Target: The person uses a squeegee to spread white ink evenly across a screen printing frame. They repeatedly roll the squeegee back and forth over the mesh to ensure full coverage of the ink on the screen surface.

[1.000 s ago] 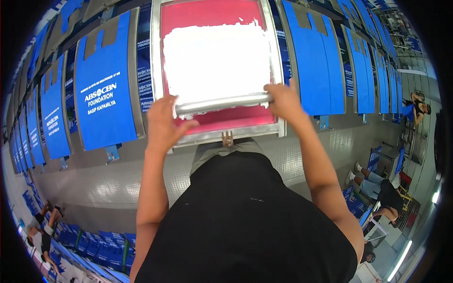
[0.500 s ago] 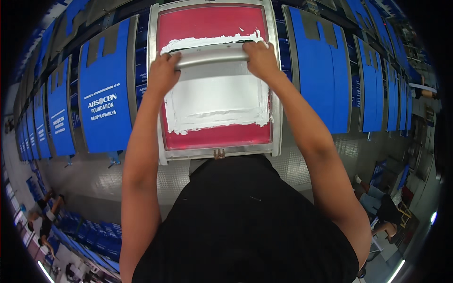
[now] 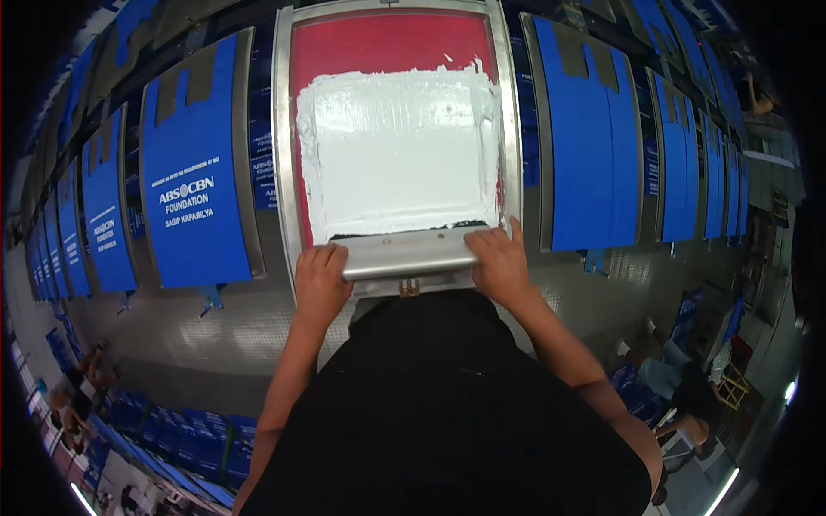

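A silver squeegee [image 3: 411, 251] lies across the near end of a metal-framed printing screen [image 3: 284, 155], close to my body. My left hand [image 3: 323, 279] grips its left end, and my right hand [image 3: 502, 265] is wrapped round its right end. White ink [image 3: 400, 146] covers most of the screen's middle, with thick ragged ridges at its sides and far edge. Red mesh border [image 3: 387, 41] shows beyond the ink. Along the squeegee's far side runs a dark blade edge, partly hidden by ink. Small metal clips [image 3: 409, 288] sit on the near frame bar.
Blue fabric panels on boards stand in rows to the left [image 3: 194, 163] and right [image 3: 589, 138] of the screen. Grey metallic floor [image 3: 232, 322] shows below them. Other people are at the lower left [image 3: 73, 400] and lower right [image 3: 693, 387].
Both hands have pulled the squeegee from the far part of the screen to its near end. The white ink behind it now lies spread in an even layer.
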A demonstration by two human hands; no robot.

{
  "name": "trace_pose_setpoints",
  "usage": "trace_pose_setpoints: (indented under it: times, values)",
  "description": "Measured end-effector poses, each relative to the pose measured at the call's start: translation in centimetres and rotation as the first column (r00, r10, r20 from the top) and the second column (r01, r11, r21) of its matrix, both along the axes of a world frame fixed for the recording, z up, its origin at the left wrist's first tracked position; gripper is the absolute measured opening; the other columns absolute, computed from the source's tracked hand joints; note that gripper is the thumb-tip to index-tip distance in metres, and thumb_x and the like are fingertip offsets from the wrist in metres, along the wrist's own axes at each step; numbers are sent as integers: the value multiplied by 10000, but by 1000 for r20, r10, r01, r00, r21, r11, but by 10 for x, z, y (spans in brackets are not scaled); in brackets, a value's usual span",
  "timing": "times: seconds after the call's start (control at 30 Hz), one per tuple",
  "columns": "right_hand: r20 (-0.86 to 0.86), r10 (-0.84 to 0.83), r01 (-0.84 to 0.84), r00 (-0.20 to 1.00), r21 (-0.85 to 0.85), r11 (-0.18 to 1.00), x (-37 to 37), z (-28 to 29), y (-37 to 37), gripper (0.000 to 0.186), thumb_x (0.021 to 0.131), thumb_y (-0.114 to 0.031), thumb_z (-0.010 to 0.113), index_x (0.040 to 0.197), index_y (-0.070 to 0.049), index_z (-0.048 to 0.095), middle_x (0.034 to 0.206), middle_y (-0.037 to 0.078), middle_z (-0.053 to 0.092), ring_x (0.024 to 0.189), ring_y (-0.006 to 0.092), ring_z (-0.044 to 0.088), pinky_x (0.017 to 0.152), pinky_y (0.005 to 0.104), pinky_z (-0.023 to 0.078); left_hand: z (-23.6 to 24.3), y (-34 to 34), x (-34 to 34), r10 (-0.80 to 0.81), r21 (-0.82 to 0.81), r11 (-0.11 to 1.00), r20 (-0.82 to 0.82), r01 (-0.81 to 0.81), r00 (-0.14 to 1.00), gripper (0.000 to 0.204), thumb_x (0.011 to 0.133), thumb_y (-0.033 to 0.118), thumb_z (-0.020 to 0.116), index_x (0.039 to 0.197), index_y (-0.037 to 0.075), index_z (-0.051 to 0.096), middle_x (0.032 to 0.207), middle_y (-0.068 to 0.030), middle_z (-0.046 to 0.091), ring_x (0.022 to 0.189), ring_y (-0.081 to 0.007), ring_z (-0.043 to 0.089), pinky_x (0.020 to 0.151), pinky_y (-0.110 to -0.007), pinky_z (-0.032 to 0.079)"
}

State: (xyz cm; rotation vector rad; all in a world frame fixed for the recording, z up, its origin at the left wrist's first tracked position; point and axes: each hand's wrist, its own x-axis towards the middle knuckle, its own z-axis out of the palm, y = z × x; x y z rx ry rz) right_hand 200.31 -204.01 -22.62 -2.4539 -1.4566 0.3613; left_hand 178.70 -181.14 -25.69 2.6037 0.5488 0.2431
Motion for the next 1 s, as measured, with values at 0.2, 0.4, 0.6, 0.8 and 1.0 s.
trace_pose_setpoints:
  times: [0.2, 0.4, 0.6, 0.8, 1.0]
  values:
    - [102, -10, 10, 995, 1, 1000, 30, -19, 27, 394, 617, 12, 631, 992, -107, 648, 955, 61, 672, 944, 258, 615, 1075, 603, 248, -28, 35, 29, 7, 37, 999, 62, -9, 998, 427, 554, -25, 705, 970, 35, 631, 987, -135, 639, 940, -327, 588, 837, -432, 461]
    - [201, 32, -7, 979, -123, 992, 150, -8, 144, 363, 710, -48, 601, 1052, -145, 674, 813, 95, 677, 887, 274, 636, 1036, 545, 312, 1, 141, 153, 104, 28, 994, 85, -107, 991, 318, 651, 101, 761, 952, 24, 690, 868, -185, 675, 813, -370, 650, 736, -420, 525]
    - [33, 69, -64, 997, -126, 990, 61, 15, 55, 410, 676, -3, 621, 1068, -116, 656, 967, 92, 681, 932, 271, 626, 1087, 564, 264, 4, 64, 44, 0, -21, 1000, -65, -1, 998, 419, 583, 10, 752, 991, 48, 663, 951, -137, 666, 900, -329, 624, 825, -420, 493]
    - [75, 9, -4, 997, -68, 998, 20, -23, 19, 421, 667, 5, 635, 1072, -106, 658, 1018, 65, 687, 951, 252, 623, 1110, 570, 241, -33, 32, 20, -19, 22, 1000, 16, 18, 1000, 420, 553, -24, 706, 961, 55, 649, 941, -128, 656, 900, -325, 599, 875, -424, 456]
    - [133, 51, -27, 990, -177, 984, 165, -9, 148, 394, 701, -82, 619, 1081, -172, 672, 802, 114, 678, 880, 281, 644, 1000, 479, 369, 16, 144, 162, 89, -95, 990, -165, -106, 982, 319, 681, 169, 760, 978, 67, 700, 921, -178, 683, 876, -344, 647, 766, -430, 518]
